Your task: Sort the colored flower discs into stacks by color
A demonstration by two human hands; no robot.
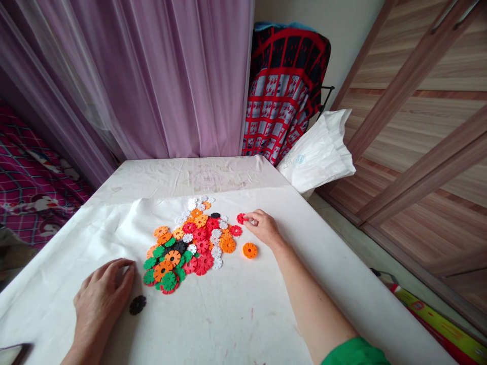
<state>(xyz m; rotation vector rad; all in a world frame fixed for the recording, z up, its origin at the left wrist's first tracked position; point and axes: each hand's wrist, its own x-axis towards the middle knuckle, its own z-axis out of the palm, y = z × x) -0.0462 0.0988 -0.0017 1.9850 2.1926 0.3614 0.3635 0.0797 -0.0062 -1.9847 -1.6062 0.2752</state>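
Fingers of the right hand (pixel 263 228) pinch a red disc (pixel 240 218) by its edge, probably because it is thin, at two o'clock of the pile (pixel 200 233); the left hand (pixel 102 290), fingers loosely bent, rests at eight o'clock, perhaps for support.

notched discs (pixel 200 233): red, orange, green, white, black. tablecloth (pixel 228 319): white, faint reddish marks. curtain (pixel 190 76): plain mauve. draped cloth (pixel 279 96): red grid over black and grey. side fabric (pixel 38 177): magenta, checked. wardrobe (pixel 414 126): brown wood grain. sleeve (pixel 353 352): green. bag (pixel 319 152): white.
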